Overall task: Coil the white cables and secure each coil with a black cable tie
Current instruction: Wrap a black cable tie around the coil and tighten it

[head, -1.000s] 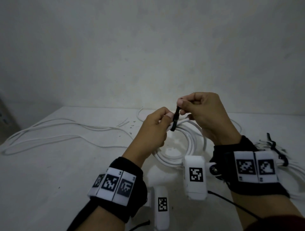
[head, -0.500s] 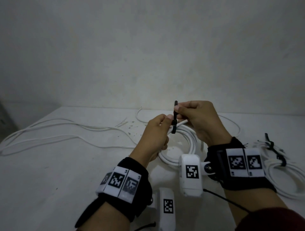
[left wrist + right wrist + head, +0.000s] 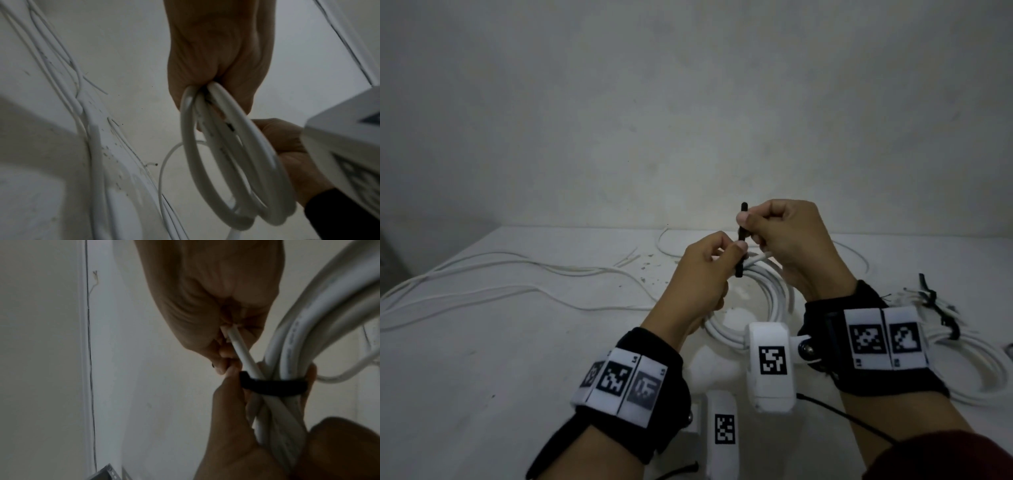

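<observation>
A coil of thick white cable [image 3: 774, 294] hangs above the table between both hands. My left hand [image 3: 702, 274] grips the gathered loops [image 3: 216, 146] at their top. A black cable tie [image 3: 742, 240] stands upright there; its band [image 3: 271, 386] wraps round the bundled strands. My right hand [image 3: 787, 236] pinches the tie's upper part between thumb and forefinger, and a white cable end [image 3: 242, 350] runs into its curled fingers. The tie's lower end pokes out below my left thumb.
Loose white cables [image 3: 500, 277] trail across the left of the white table [image 3: 482, 377]. At the right lies another white coil [image 3: 976, 363] bound with a black tie [image 3: 938, 308]. A plain wall rises behind the table's far edge.
Both hands have drawn nearer and lower in the picture. The tie has turned from slanted to upright, and more of it now shows above my right fingers.
</observation>
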